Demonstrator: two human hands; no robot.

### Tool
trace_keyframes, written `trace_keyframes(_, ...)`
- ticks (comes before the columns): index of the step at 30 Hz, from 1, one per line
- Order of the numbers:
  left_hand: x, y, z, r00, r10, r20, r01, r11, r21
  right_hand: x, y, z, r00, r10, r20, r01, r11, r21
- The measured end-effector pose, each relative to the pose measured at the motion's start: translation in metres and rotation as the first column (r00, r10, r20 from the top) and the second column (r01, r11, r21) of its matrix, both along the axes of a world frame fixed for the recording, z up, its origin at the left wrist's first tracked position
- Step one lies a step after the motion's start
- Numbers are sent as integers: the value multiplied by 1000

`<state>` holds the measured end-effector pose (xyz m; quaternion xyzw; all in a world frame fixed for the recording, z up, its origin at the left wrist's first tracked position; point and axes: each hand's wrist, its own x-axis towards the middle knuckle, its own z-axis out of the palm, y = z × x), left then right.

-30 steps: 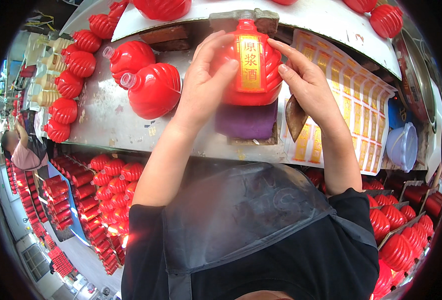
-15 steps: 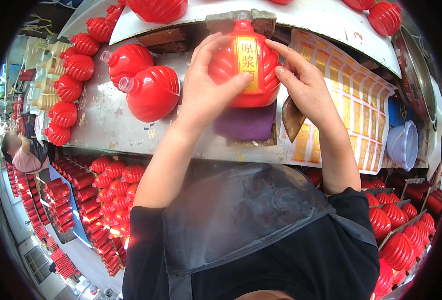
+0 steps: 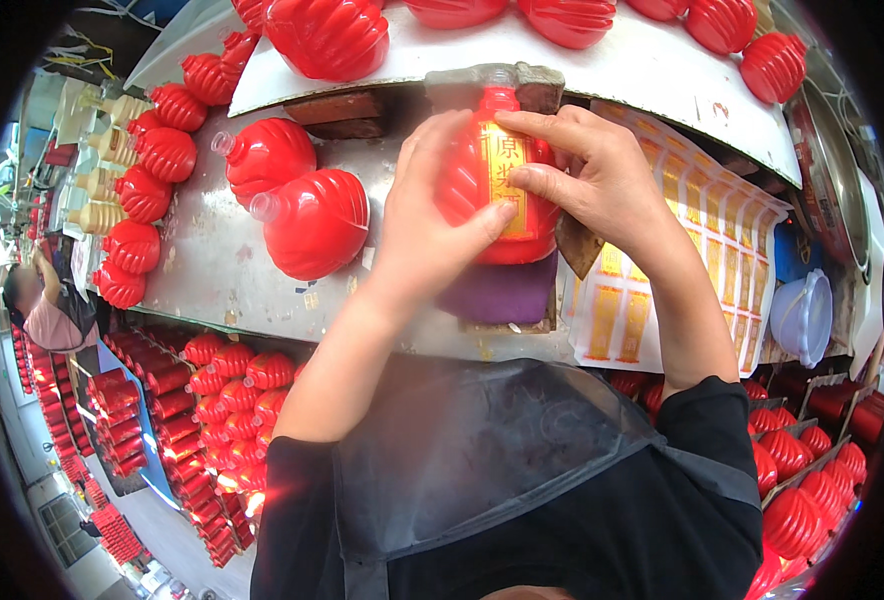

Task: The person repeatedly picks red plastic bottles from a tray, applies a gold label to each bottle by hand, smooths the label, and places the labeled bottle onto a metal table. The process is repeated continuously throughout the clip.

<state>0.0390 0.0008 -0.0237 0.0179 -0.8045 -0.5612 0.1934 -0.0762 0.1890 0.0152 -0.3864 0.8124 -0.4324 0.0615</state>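
A ribbed red plastic bottle (image 3: 482,170) with a gold label lies over a purple cloth pad (image 3: 497,292) on the metal worktable (image 3: 217,270). My left hand (image 3: 432,225) wraps its left side, thumb pressing the label's lower edge. My right hand (image 3: 592,175) grips the right side with fingers laid across the label. Two unlabelled red bottles (image 3: 312,220) lie just left of my hands.
Sheets of gold labels (image 3: 662,290) lie to the right, with a pale plastic bowl (image 3: 802,315) beyond. More red bottles line the raised shelf (image 3: 562,50) and the table's left edge (image 3: 137,200). Crates of red bottles (image 3: 202,400) stand below. Another person (image 3: 47,310) works at far left.
Both hands have slid closer over the bottle's label; the right fingers now lie across its top and the left thumb presses its bottom.
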Motion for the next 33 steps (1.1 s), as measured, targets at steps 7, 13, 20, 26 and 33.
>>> trace_keyframes(7, -2, -6, 3, 996, -83, -12, 78, 972, -220, -1, 0, 5, 998, 29, -61, -25, 998, 65)
trace_keyframes(13, -4, -14, 6, 989, -138, 45, 145, 922, -358, -5, 1, 1, 991, 76, -114, -73, 997, 27)
trace_keyframes(20, -5, -13, 9, 989, -133, 70, 149, 920, -363, -11, 4, -8, 999, 38, 24, -39, 999, 25)
trace_keyframes(26, -4, -14, 12, 986, -131, 103, 160, 919, -361, -32, 2, 16, 669, -55, 741, 397, 869, -294)
trace_keyframes(33, -5, -10, 2, 995, -94, -17, 84, 951, -298, -11, -21, 22, 915, 97, -392, -166, 975, -146)
